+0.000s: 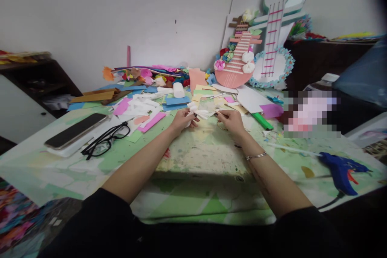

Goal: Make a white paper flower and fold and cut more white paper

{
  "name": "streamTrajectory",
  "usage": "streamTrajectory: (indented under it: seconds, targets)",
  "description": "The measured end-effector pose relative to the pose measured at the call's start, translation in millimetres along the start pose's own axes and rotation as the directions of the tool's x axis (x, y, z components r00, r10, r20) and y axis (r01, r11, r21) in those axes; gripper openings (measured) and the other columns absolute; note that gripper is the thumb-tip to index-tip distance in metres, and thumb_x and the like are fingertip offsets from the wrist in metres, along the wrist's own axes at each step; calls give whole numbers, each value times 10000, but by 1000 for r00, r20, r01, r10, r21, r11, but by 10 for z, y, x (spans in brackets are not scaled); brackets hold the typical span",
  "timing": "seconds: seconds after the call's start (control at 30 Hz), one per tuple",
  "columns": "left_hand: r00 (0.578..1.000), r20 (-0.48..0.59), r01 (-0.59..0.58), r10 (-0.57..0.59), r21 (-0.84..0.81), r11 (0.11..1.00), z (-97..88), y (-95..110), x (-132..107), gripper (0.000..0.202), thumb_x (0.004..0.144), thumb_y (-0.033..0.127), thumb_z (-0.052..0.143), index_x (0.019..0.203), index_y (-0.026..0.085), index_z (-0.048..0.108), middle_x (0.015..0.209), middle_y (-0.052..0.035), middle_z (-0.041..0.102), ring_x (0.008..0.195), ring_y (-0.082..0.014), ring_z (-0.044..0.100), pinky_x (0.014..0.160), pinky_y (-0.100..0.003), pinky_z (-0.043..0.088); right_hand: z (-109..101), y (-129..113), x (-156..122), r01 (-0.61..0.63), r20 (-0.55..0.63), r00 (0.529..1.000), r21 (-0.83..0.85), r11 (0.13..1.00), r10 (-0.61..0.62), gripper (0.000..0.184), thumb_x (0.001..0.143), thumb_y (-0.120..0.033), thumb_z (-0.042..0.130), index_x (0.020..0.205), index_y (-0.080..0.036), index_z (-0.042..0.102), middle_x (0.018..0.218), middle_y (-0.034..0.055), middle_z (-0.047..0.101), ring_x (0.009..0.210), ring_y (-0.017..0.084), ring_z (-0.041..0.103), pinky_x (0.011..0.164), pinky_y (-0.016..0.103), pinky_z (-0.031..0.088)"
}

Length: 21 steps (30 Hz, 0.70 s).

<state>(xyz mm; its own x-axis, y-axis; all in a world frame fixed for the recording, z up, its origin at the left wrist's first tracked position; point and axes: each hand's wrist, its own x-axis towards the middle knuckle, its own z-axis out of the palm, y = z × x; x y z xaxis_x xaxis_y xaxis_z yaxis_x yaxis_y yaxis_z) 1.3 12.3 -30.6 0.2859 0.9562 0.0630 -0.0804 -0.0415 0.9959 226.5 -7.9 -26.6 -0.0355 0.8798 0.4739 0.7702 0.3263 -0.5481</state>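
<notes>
Over the middle of the table, my left hand (183, 121) is closed around a bunch of white paper petals (200, 112), which fan out past the fingertips toward the right. A short gap away, my right hand (232, 121) is pinched, thumb against fingers. A small pale tip shows at that pinch, too small to name. Beyond the hands lie blue paper pieces (177, 101) and a white rounded object (178, 90). A green object (262, 121) rests to the right of my right hand.
Black glasses (105, 140) and a phone (77, 130) lie at left. A blue glue gun (341, 171) with its cord is at right. Paper-decorated instrument models (238, 62) lean on the wall, beside heaped paper flowers (145, 74). The table's front edge (196, 175) runs below my hands.
</notes>
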Motion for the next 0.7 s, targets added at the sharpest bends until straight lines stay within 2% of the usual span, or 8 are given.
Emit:
streamTrajectory:
  seconds: [0.17,0.3,0.43,0.57,0.7]
  targets:
    - [992,118,-31,35,-39,999,82,11,-70,367,655,246,707,967,120,560,758,-38,691,513,-142,656,440,-212,488,86,-194,-53,90,37,995,85,992,-93,280,753,-436,691,872,-197,773,691,12,686,578,125,512,547,237,315]
    - [978,206,-28,45,-85,996,120,44,-130,392,628,232,733,965,117,568,794,-66,696,569,-176,677,464,-234,497,122,-263,-65,121,17,992,171,978,-126,225,765,-363,678,850,-171,761,698,20,664,571,119,479,551,239,313]
    - [962,271,14,43,-204,979,117,79,-165,520,572,178,783,1040,142,561,942,-94,706,732,-221,703,559,-284,549,119,-225,-57,98,-2,995,237,967,-101,202,778,-320,642,821,-150,743,623,4,612,547,116,449,537,236,311]
    - [968,249,36,28,-249,968,111,83,-155,471,602,221,775,1033,134,603,1054,-128,691,815,-249,697,601,-326,564,98,-212,-60,87,-9,996,278,957,-88,216,779,-339,633,799,-144,725,577,-12,557,524,108,410,515,234,294]
    - [988,153,20,24,-281,960,100,85,-134,422,589,214,766,985,132,646,941,-93,703,846,-237,685,635,-309,554,80,-226,-67,82,3,996,298,951,-87,207,769,-334,628,765,-139,699,559,-21,515,510,101,377,501,233,270]
